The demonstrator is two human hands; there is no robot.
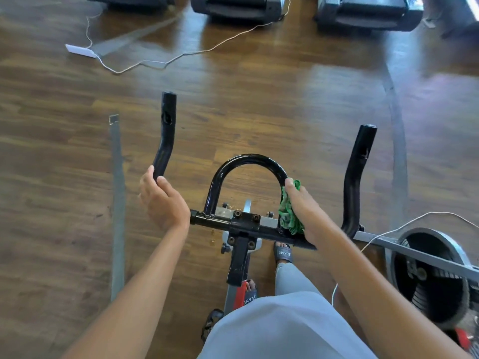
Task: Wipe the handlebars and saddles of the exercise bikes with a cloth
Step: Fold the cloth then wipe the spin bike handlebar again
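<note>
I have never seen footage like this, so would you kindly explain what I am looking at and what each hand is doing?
This is one picture from a camera worn on a person's head, looking down at their own arms. They stand at an exercise bike, whose black handlebars fill the middle. The left hand grips the left handlebar horn. The right hand presses a green cloth against the right side of the centre loop, wiping it. Below is a wooden floor with a white cord lying on it. Dark machines stand at the top, and another bike's flywheel is at right.
</note>
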